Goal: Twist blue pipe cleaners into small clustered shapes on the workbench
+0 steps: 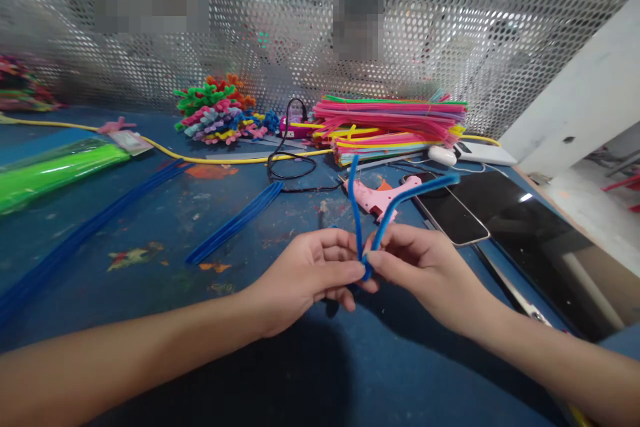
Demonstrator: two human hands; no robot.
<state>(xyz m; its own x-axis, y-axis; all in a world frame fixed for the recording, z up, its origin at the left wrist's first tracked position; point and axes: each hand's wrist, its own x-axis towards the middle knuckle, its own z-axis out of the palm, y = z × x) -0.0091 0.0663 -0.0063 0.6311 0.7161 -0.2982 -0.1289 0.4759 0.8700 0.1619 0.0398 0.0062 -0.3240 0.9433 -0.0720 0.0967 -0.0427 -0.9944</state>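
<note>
Between my two hands, just above the blue table, is a blue pipe cleaner (355, 207) with two ends sticking up and spread in a V. My left hand (320, 267) pinches its lower part between thumb and fingers. From the other side my right hand (415, 257) grips it close to the same spot, thumb tip almost touching the left thumb. The bent lower part is partly hidden by my fingers. Behind the hands lies a pink glue gun (370, 199) with a black cord.
Blue pipe cleaners (235, 222) lie to the left, near a green packet (60, 170). Colourful pipe-cleaner bundles (390, 120) and bent pieces (215, 110) line the perforated metal panel (280, 27). At right are a phone (453, 210), a dark glossy panel (545, 240) and scissors (515, 290).
</note>
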